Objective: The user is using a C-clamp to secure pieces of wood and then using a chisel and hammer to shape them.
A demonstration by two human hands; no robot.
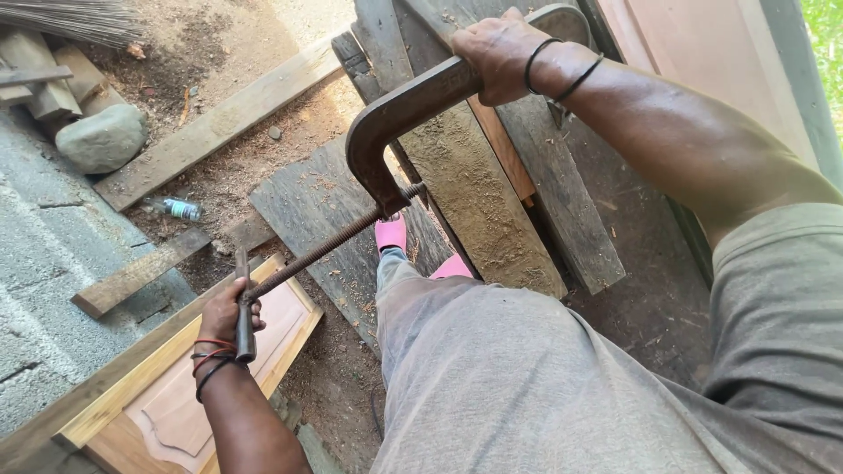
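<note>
Looking down past grey-trousered knees at grey planks (492, 211) leaning from 12 to 5 o'clock, w/ a panelled cabinet door (167, 399) flat on the dirt at 7 o'clock. A big rusty C-clamp (395, 118) spans the two hands, long axis running from 1 o'clock down to 8 o'clock: right hand (500, 57) wraps shut on the curved frame up top, left hand (230, 312) is fisted on the screw's crossbar handle (243, 307) at the low end. Threaded screw (329, 247) runs between; hands are well apart, left nearer the body.
</note>
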